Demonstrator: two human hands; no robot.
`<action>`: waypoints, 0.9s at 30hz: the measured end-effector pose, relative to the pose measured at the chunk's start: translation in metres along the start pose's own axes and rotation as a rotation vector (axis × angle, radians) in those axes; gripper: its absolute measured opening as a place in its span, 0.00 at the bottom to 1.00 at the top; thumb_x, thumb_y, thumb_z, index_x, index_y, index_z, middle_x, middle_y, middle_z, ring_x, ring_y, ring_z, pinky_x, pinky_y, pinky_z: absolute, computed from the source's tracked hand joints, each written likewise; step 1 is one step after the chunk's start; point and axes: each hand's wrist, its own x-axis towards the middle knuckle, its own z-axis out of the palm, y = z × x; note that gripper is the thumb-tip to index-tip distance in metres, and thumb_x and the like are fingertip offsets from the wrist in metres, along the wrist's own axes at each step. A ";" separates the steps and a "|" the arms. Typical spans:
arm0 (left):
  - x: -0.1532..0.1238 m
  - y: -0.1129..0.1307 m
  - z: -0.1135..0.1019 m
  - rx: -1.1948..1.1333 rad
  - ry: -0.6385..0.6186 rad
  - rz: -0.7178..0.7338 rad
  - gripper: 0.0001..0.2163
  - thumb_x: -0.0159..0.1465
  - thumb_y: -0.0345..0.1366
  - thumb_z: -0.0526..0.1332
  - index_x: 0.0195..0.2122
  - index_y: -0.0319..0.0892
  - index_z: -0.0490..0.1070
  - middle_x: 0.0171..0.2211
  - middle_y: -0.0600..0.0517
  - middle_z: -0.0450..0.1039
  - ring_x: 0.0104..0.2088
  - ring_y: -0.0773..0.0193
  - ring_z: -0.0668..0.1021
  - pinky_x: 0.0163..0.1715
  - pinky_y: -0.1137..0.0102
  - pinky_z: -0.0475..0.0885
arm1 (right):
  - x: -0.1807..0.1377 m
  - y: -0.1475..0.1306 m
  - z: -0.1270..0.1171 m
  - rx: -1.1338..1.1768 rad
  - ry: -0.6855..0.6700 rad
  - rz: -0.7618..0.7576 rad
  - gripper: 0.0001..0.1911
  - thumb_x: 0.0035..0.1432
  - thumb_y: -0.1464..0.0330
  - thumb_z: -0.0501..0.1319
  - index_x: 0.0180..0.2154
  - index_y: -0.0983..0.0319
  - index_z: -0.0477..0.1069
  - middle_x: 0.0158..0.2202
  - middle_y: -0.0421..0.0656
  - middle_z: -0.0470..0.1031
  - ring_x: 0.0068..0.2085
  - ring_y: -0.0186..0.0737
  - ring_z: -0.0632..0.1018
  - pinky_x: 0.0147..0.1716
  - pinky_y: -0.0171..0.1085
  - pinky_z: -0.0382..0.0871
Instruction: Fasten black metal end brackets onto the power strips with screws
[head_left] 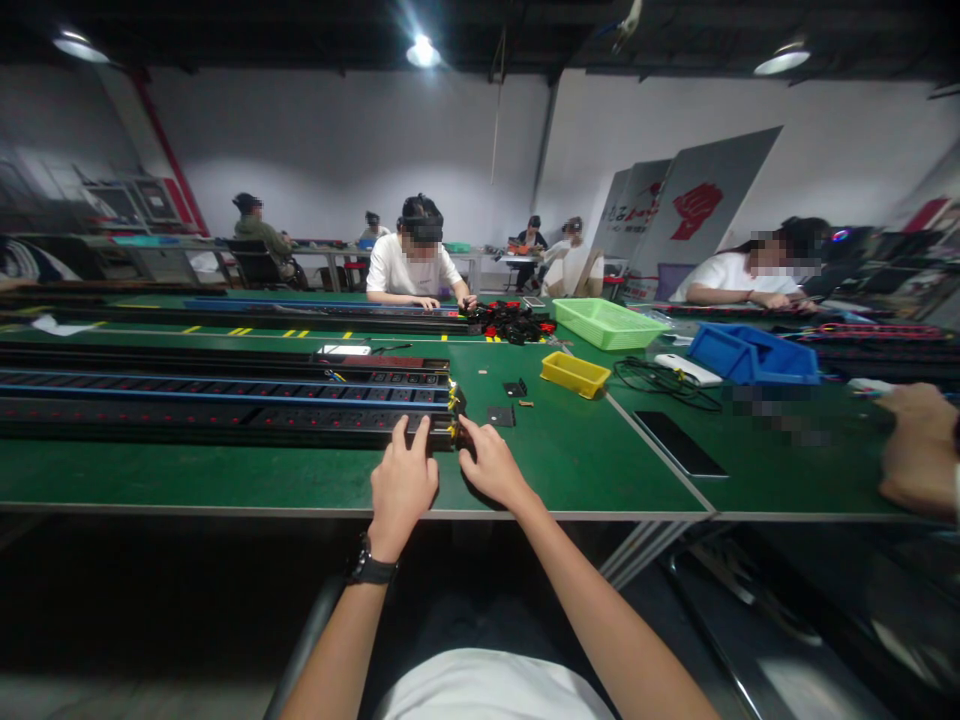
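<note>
Several long black power strips (225, 400) lie side by side on the green table (570, 460), stretching off to the left. My left hand (403, 482) rests on the right end of the nearest strip, fingers pointing forward and laid on its top. My right hand (489, 462) is at the same end, fingers curled in a pinch at the strip's end cap, where yellow wires (453, 402) show. What the pinch holds is too small to make out. A black watch (369, 567) is on my left wrist.
A small yellow bin (574, 373), a black plate (501, 416) and small parts lie past my right hand. Farther right are a green basket (607, 322), blue bins (752, 353), a cable, a phone (680, 443). Another person's hand (919, 448) rests at the right; others work across the tables.
</note>
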 end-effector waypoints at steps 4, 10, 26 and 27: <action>0.000 0.000 0.000 0.002 -0.017 -0.004 0.29 0.68 0.34 0.56 0.71 0.50 0.58 0.70 0.43 0.52 0.55 0.48 0.76 0.43 0.60 0.80 | 0.000 0.001 0.001 -0.005 0.004 -0.005 0.34 0.60 0.75 0.54 0.67 0.67 0.61 0.50 0.54 0.76 0.50 0.49 0.73 0.55 0.48 0.71; 0.000 0.000 0.001 0.014 -0.009 -0.002 0.28 0.68 0.34 0.57 0.70 0.50 0.59 0.70 0.43 0.53 0.54 0.48 0.76 0.41 0.58 0.81 | 0.000 0.002 0.002 -0.013 0.006 -0.013 0.33 0.60 0.75 0.54 0.67 0.68 0.61 0.49 0.54 0.77 0.50 0.49 0.73 0.55 0.49 0.71; 0.000 0.000 0.000 -0.004 -0.006 -0.002 0.27 0.68 0.34 0.57 0.69 0.50 0.60 0.70 0.44 0.53 0.53 0.49 0.77 0.41 0.59 0.81 | 0.000 0.000 0.000 -0.012 -0.005 -0.003 0.33 0.60 0.74 0.55 0.67 0.69 0.61 0.50 0.55 0.77 0.50 0.50 0.73 0.54 0.49 0.71; 0.000 0.000 0.000 -0.005 -0.010 -0.003 0.28 0.68 0.34 0.57 0.69 0.50 0.60 0.70 0.44 0.53 0.53 0.49 0.77 0.41 0.59 0.81 | 0.000 0.000 0.000 -0.010 -0.005 0.000 0.33 0.60 0.74 0.56 0.67 0.69 0.61 0.50 0.55 0.77 0.50 0.50 0.74 0.54 0.48 0.71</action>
